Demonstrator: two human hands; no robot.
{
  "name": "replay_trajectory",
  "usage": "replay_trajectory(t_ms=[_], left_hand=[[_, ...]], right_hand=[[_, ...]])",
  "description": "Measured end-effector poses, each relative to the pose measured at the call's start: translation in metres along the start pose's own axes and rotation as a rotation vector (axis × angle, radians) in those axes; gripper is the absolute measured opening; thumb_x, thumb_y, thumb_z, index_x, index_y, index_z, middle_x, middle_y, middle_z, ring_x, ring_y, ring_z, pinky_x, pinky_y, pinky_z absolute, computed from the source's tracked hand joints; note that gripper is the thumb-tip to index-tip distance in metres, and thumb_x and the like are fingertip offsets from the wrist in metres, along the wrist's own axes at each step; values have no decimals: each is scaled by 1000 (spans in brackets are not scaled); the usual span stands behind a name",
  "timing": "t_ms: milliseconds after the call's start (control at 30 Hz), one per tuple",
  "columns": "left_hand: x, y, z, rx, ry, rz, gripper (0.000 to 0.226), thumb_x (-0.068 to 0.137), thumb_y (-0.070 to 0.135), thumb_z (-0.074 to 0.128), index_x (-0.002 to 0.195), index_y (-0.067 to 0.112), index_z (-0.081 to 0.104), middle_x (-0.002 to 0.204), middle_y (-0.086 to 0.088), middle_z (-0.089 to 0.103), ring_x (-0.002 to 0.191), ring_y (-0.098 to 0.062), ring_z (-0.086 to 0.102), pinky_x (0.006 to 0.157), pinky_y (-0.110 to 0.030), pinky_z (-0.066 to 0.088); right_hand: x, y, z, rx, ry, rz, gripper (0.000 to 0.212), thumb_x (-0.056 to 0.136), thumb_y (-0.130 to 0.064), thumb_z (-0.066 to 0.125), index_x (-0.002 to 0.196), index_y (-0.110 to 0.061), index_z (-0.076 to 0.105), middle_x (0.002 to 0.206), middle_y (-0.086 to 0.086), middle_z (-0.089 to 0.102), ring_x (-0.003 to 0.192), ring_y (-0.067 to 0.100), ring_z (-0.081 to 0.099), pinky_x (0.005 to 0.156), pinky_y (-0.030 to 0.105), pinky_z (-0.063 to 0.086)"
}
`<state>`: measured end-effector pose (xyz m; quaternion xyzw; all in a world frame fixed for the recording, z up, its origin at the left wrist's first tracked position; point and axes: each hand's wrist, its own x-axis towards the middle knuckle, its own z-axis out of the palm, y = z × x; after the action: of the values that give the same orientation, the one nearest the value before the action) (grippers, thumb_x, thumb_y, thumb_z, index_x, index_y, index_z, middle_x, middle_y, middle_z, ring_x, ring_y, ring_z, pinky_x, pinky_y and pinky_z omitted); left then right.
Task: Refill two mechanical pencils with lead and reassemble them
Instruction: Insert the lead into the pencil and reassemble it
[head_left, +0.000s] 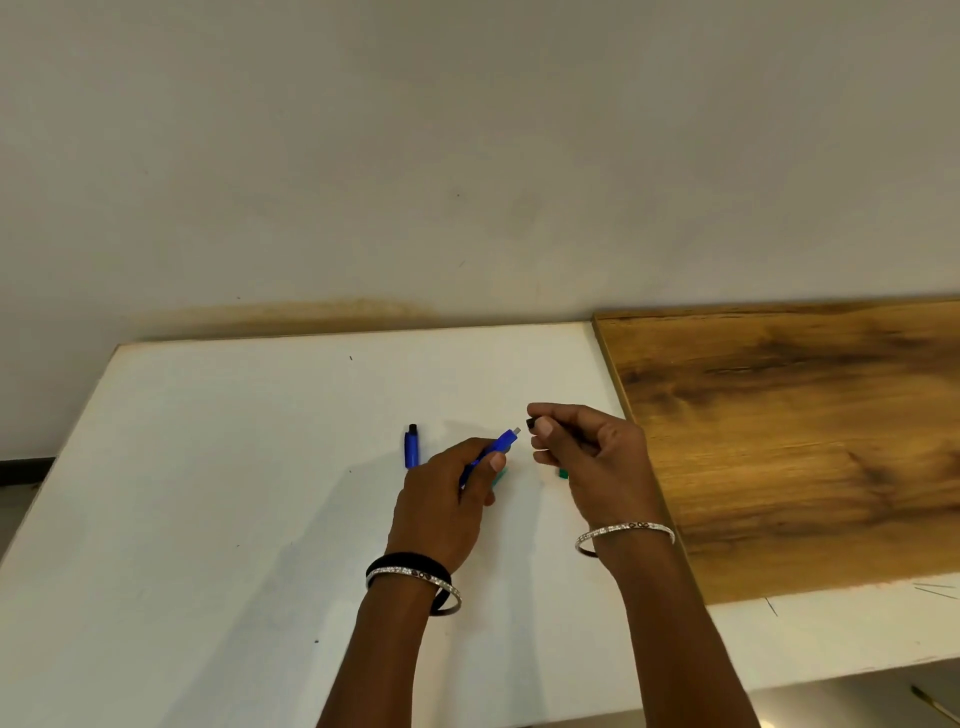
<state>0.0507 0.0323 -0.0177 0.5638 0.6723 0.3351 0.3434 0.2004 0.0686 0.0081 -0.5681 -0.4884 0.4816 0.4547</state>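
Observation:
My left hand (447, 499) grips a blue mechanical pencil (500, 445) whose upper end, with a small grey tip, points up and right toward my right hand. My right hand (592, 457) pinches a small black piece (531, 422) between thumb and forefinger, just right of the pencil's end and apart from it. A blue cap with a black tip (411, 447) lies on the white table (234, 493) to the left. Bits of a green pencil (563, 473) show under my hands, mostly hidden.
A wooden board (805, 431) lies on the table's right side, close beside my right hand. A pale wall rises behind the table's far edge. Thin dark lines, perhaps leads (935, 590), lie at the far right.

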Motion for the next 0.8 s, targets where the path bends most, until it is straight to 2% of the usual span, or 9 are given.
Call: replay_trajectory(t_ms=[133,300,467,667,800], left_hand=[[-1,1,1,3,-2,1,35,92,48,47,117,32,65,64,15,61,56,3,55,57,-11,35],[-2,2,0,12,-7,3,34,92,49,48,117,33,65,63,16,60,59,3,57,58,-10,35],[-1,4,1,-7,-5,-9,36,91,48,49,118,31,65,64,18,60,59,4,58,60,-10,37],[-2,3,-3,-7,-7,-15,36,91,49,50,118,31,66,66,16,63,60,5,59,59,-8,37],[-2,5,-4,-35,-12,-9,34,91,47,51,116,31,67,66,11,66,55,9,55,54,-6,37]], right_hand=[[-2,1,2,-78,-11,-55,16,88,-7,67,100,-13,76,91,4,75,80,17,71,65,17,57],[-1,1,1,-140,-15,-66,17,88,-7,67,101,-14,75,90,-1,74,78,13,71,60,8,51],[-1,4,0,-248,5,-90,19,88,-10,67,102,-18,76,94,-1,75,74,11,71,73,24,59],[-1,7,3,-208,-50,-86,19,86,-8,69,99,-19,76,91,-1,76,77,13,71,76,31,61],[0,5,2,-86,-42,-54,17,82,-8,74,98,-14,74,83,5,76,75,19,73,73,33,61]])
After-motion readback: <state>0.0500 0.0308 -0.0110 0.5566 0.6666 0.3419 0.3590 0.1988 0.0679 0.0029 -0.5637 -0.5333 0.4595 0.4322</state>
